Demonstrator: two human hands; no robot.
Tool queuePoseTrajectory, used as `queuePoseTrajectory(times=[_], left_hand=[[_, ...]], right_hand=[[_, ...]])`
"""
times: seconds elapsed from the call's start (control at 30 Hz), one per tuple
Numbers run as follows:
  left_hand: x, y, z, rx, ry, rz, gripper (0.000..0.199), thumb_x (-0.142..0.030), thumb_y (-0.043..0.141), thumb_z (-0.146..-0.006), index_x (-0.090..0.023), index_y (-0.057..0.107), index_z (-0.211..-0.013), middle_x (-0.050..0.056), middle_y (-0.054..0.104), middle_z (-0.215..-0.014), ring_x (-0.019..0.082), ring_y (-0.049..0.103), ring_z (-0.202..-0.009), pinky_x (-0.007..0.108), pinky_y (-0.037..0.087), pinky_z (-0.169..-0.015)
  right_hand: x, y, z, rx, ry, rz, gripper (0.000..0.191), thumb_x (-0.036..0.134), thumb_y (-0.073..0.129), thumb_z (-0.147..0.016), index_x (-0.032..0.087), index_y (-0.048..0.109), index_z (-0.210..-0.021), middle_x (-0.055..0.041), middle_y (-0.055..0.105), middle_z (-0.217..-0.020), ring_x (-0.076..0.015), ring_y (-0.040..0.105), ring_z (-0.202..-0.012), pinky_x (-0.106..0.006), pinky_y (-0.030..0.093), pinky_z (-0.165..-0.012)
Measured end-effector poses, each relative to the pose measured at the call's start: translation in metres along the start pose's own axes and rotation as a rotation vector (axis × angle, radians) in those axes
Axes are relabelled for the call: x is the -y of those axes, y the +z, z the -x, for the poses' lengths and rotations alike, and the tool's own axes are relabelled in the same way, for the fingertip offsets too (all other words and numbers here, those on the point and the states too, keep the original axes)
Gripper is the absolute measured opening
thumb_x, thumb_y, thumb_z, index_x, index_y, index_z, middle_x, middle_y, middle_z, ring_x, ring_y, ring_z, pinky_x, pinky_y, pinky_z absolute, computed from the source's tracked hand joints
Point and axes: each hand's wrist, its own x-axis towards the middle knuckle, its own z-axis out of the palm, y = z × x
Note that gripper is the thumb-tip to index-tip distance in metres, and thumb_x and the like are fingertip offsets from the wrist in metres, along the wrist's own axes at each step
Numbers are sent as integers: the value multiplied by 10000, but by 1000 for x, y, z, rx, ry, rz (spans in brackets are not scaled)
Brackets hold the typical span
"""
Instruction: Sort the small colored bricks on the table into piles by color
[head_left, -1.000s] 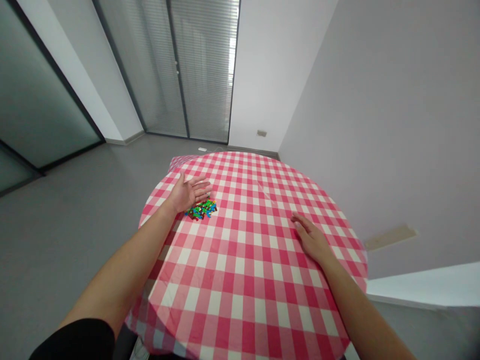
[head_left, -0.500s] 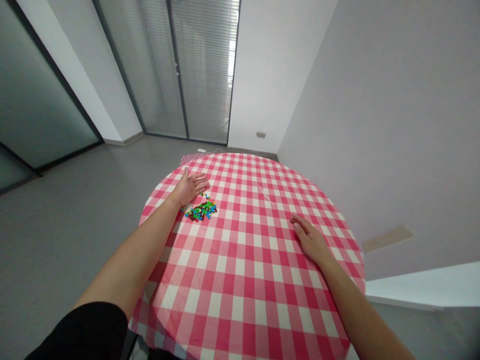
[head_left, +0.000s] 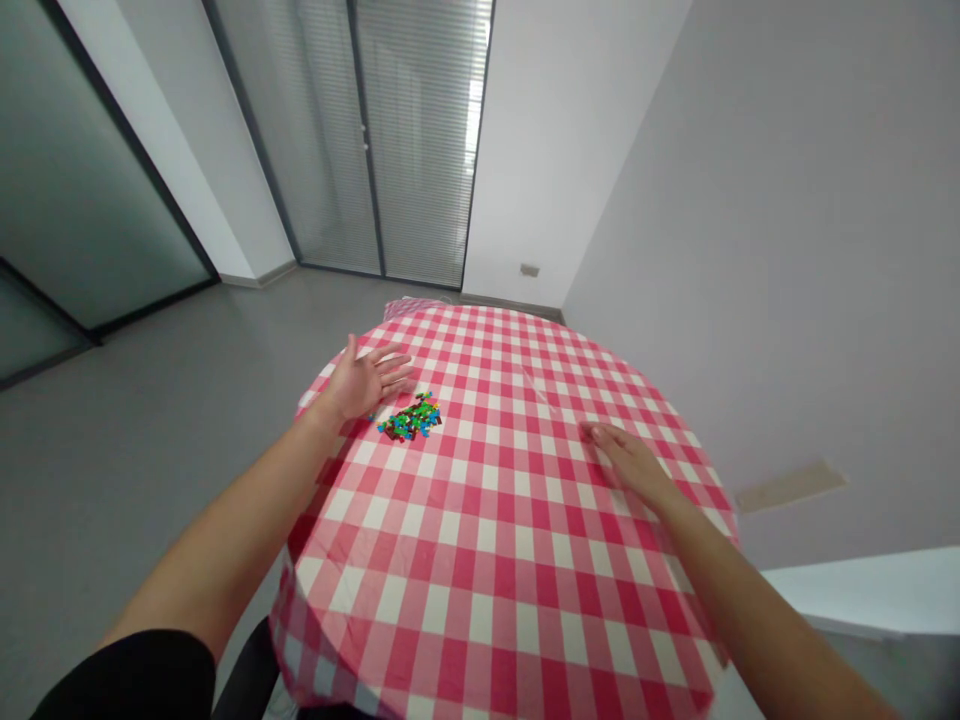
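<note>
On the near left of the pile of small pieces [head_left: 410, 418], a black sleeve [head_left: 131, 675] rings the left arm, beside a dark object [head_left: 251, 675] under the table's edge. The checked tablecloth [head_left: 480, 560], pink and white, spreads on every side of the pile and hangs in folds to its near left. Well to the right of the pile and slightly nearer the person is the right hand [head_left: 626, 458]. Its fingers lie together, narrow and lightly bent, with the thumb near their tips; whether it has anything beneath them, I cannot tell.

The pile itself, in green, blue, brown and yellow, sits on the cloth. Just beyond it to the left, the left hand [head_left: 364, 382] is wide open, thumb raised, fingers apart and palm turned towards the pieces. Whether it touches the outermost ones is unclear.

Far beyond the pile stand a glass partition [head_left: 412, 150] with blinds and, farther right, a pale wall [head_left: 555, 130] carrying a small plate [head_left: 529, 270].
</note>
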Motion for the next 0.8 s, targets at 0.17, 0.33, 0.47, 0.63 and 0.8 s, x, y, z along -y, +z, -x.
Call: queuePoseTrajectory(times=[0.17,0.33,0.47,0.63,0.8], left_hand=[[-12,-17,37,-81,31,12,807,-773,241,-866,-158,578,-1264,208,571,-1316,363,551,-1222,536,463,-992],[-9,-22,54,-148,-32,-29,802,-755,215,-884,-138,603,-1218,211,557,-1338,360,546,-1230,506,455,-1012],[-1,-24,55,-203,-33,-66,713,-677,219,-935,-137,622,-1167,204,587,-1299,321,552,-1239,444,437,-1046],[13,-17,51,-203,9,-45,684,-641,235,-954,-113,622,-1151,215,623,-1231,311,565,-1227,435,398,-1083],[22,-3,51,-265,11,3,679,-651,224,-952,-135,585,-1207,199,599,-1292,297,567,-1228,424,381,-1098]], right_hand=[[36,27,-40,219,145,-550,402,495,380,-972,210,640,-1084,-159,668,-1213,-297,632,-1145,-519,516,-1002],[70,82,-84,353,298,-850,352,399,353,-1002,167,614,-1048,-181,665,-1190,-269,656,-1107,-491,486,-1045],[96,132,-112,461,316,-967,370,402,333,-1010,157,603,-1076,-162,678,-1152,-231,664,-1083,-452,471,-1059],[125,185,-136,600,263,-1029,362,417,392,-991,157,580,-1160,-156,643,-1230,-231,635,-1130,-447,445,-1075],[142,221,-149,659,247,-1043,417,459,380,-994,138,567,-1183,-166,631,-1244,-211,644,-1101,-407,444,-1070]])
